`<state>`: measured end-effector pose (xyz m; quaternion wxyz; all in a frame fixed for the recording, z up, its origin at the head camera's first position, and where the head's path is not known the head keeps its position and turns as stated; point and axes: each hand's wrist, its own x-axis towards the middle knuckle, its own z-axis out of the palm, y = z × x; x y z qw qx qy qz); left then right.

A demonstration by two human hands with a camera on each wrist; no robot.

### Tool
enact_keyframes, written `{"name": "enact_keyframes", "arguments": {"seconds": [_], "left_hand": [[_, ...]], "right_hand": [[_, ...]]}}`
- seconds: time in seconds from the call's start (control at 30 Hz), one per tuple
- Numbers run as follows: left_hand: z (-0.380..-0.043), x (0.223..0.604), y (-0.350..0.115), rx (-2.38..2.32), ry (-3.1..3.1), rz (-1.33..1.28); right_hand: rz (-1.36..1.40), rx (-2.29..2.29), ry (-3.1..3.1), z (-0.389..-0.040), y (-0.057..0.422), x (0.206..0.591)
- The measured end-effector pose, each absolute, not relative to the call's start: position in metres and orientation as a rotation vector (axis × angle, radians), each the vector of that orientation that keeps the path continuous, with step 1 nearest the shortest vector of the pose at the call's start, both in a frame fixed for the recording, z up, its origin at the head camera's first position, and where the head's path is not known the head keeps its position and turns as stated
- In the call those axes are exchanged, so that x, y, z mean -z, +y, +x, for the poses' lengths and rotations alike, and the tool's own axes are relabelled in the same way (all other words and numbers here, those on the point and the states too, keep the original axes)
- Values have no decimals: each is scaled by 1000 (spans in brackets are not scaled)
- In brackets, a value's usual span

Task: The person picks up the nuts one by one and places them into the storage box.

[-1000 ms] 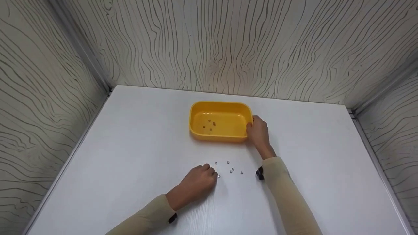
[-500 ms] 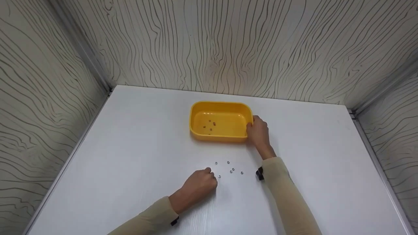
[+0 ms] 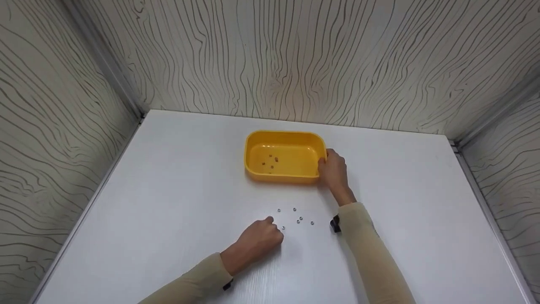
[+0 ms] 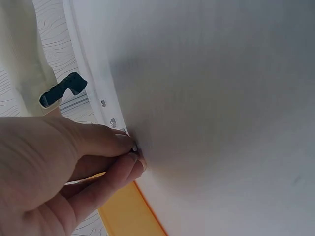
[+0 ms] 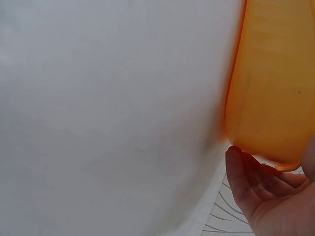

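My left hand (image 3: 256,241) is low over the white table, just left of the loose nuts. In the left wrist view its thumb and fingertips pinch a small metal nut (image 4: 134,147), mostly hidden by the fingers. Several small silvery nuts (image 3: 298,221) lie scattered on the table to its right. Behind them stands a yellow plastic box (image 3: 287,179), with several small pieces (image 3: 272,167) on its floor toward the left. My right hand (image 3: 334,171) grips the box's right end, thumb over the rim and fingers along the outer wall.
The white table (image 3: 177,169) runs back to a wood-grain patterned wall (image 3: 274,63), with similar panels at both sides. Metal frame strips line the corners. Dark straps show at both sleeve cuffs.
My left hand has drawn back slightly toward me from the nuts, then shifted a little right. The right hand and the box stay in place.
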<state>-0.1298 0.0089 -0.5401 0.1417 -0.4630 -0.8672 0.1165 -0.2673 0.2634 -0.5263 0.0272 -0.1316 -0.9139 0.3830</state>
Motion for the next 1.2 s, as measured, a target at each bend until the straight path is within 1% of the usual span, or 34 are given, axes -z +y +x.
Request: {"name": "enact_keyframes", "arguments": {"seconds": [0.57,0.87,0.93,1.03,1.2], "left_hand": [[-132,534,7,-259,-2524,-1362],[-134,532,3,-137,-2607,-1418],[-136,531,2,-8,-2672,-1438],[-143,530,1,358,-2812,-1445],[-154,529,-1,1026,-2955,-1284]], "right_hand": [[-412,-1159,-2822,-268,263,528],[-427,-1199,-2826,-267,263,529],[-435,-1208,-2828,-267,264,529],[-441,-1214,-2827,-267,264,528],[-422,-1207,-2817,-268,264,528]]}}
